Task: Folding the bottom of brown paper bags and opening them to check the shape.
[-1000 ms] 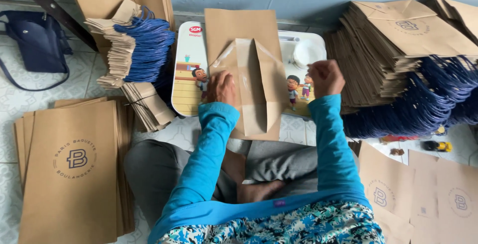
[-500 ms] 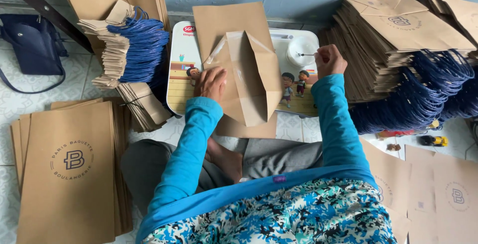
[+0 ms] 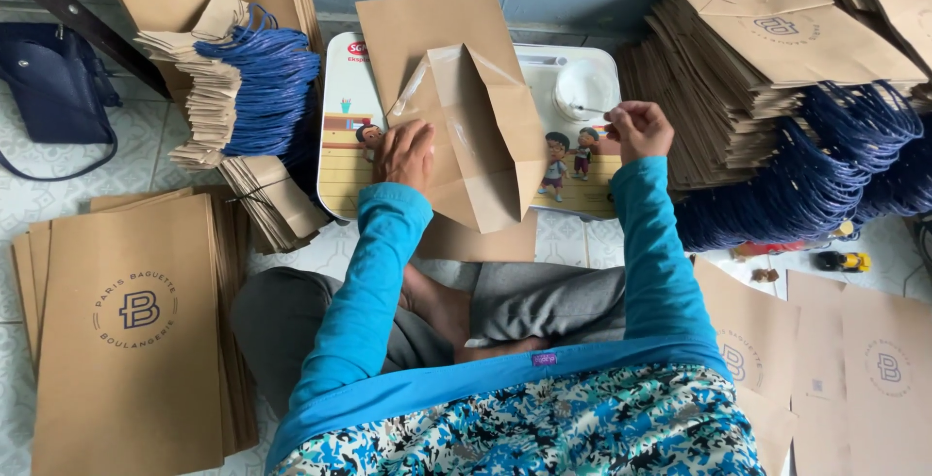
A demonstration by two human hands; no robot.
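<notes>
Floor: pale patterned tile [image 3: 58, 195], glossy; blue-grey wall at 12 o'clock.
Board: white rectangular lap board [image 3: 335, 127] with rounded corners and cartoon print, lying flat at the centre.
Bag: brown kraft paper bag [image 3: 456, 98], matte, lying on the board with its base end folded open into angular flaps; creases are sharp, and one flap stands raised.
Left hand: left hand [image 3: 406, 154] at 9 o'clock of the bag, palm down, fingers spread flat and pressing the paper's left edge; nothing gripped.
Right hand: right hand [image 3: 638, 130] at 3 o'clock of the bag, apart from it, fingers curled shut on a thin stick [image 3: 587, 109] pinched at the fingertips.
Pot: round white pot [image 3: 585, 90] on the board at 2 o'clock of the bag; the stick's tip lies over its rim.
Handle pile: stacked paper strips with blue cord loops [image 3: 254, 88] at 10 o'clock.
Flat stack: printed flat kraft sheets [image 3: 131, 340] at 8 o'clock, edges squared.
Finished stack: folded bags with blue cord handles [image 3: 777, 78] at 2 o'clock, fanned and leaning.
Handbag: dark blue handbag [image 3: 53, 83] at 9 o'clock, on the tile.
Sleeves: smooth turquoise knit on both arms.
</notes>
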